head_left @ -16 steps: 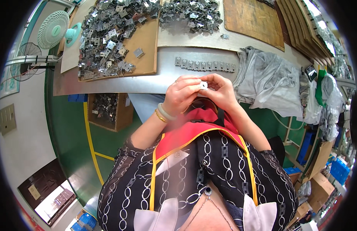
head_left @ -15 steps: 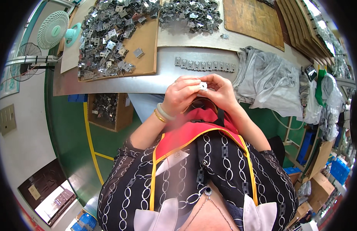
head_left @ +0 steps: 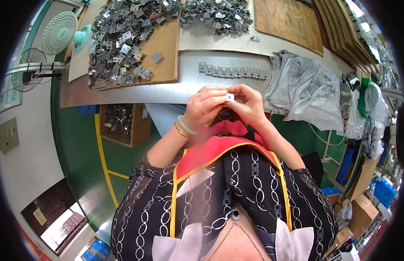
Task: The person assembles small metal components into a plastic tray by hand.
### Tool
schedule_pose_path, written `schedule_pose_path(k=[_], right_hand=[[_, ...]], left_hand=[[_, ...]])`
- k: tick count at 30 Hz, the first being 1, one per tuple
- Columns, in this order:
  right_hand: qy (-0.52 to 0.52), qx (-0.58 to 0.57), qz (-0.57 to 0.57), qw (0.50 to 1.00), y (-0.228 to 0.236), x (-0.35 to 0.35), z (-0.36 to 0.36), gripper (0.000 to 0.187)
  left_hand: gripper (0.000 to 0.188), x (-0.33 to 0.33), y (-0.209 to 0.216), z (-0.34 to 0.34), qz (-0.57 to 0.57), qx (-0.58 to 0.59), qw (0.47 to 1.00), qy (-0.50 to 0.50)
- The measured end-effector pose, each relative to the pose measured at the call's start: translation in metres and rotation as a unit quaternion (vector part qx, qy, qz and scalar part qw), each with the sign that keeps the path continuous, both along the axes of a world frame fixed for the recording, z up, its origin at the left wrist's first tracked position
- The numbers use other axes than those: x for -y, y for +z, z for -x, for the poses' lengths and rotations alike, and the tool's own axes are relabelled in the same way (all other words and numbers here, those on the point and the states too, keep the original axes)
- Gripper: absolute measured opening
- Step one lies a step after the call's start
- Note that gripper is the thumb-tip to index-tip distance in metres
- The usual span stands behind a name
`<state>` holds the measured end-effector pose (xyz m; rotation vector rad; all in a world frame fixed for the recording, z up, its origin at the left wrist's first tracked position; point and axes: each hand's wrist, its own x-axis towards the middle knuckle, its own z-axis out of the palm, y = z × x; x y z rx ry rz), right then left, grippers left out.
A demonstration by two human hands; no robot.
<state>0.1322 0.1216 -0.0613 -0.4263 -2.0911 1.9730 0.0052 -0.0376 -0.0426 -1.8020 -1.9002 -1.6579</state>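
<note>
Between the fingertips of both hands is a small shiny metal bracket (head_left: 229, 97) with a dark hole in its face. My left hand (head_left: 206, 105) pinches it from the left, a pale bangle and a gold bracelet round the wrist. From the other side my right hand (head_left: 250, 103) grips it with thumb and fingers. Both hands are just off the near edge of the metal table (head_left: 184, 93). Beyond them a row of metal brackets (head_left: 233, 72) lies side by side on the table; fingers partly cover the held piece.
A shallow wooden tray (head_left: 165, 56) heaped with metal pieces stands at the left, beside another pile of pieces (head_left: 217, 17). Grey cloth (head_left: 304, 91) covers the right side. A green fan (head_left: 60, 34) is at far left, a wooden board (head_left: 289, 24) at the back. Below sits a box (head_left: 139, 126) of parts.
Hardly anything differs. Both hands keep hold of the bracket in nearly the same place, and the view has shifted very slightly.
</note>
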Motion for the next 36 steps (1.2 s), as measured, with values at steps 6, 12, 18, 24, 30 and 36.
schedule_pose_path(k=[6,12,18,24,30,36], right_hand=[[0.137,0.019,0.02,0.99,-0.001,-0.014,0.01,0.071],[-0.025,-0.006,-0.006,1.0,0.014,-0.053,0.02,0.052],[-0.208,0.087,-0.226,0.948,0.024,-0.12,0.048,0.033],[-0.196,0.089,-0.464,0.859,-0.002,-0.145,0.096,0.039],[-0.171,0.149,-0.547,0.806,-0.025,-0.161,0.123,0.034],[-0.067,0.086,-0.052,0.993,0.017,-0.117,0.09,0.025]], left_hand=[[0.028,0.003,-0.002,0.01,0.06,-0.081,0.995,0.027],[0.024,-0.002,0.006,0.074,0.23,-0.019,0.948,0.219],[0.021,-0.021,-0.009,0.108,0.424,-0.17,0.853,0.252],[0.023,-0.028,-0.029,0.107,0.439,-0.101,0.868,0.21],[0.028,-0.012,0.001,0.112,0.246,-0.038,0.941,0.229],[0.03,0.001,0.017,0.081,0.154,0.332,0.917,0.16]])
